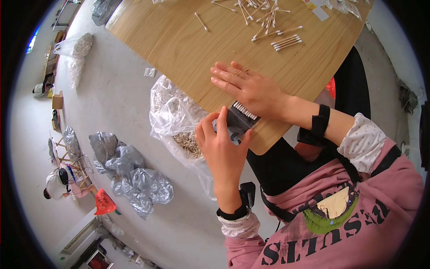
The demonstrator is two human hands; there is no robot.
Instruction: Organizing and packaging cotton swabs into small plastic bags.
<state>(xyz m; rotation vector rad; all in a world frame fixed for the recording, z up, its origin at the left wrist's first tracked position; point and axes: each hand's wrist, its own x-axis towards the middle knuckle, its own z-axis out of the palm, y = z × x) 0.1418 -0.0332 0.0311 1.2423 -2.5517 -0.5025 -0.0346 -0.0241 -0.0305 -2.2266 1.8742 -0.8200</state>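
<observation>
L hand (224,148) grips clear bag (240,123) at desk (179,45) corner; R hand (262,93) flat above, grip can't tell. Swab row (245,110) prob. part-bagged; loose swabs (271,20) left, far side.

Large black block capitals (331,242) arc across the front of the pink sweatshirt (277,240), toward the body from both the left hand (222,143) and right hand (257,92). They read upside down from this view. Farther out beyond the right hand, a small card (320,12) bears colour at one end, too small to read.
</observation>
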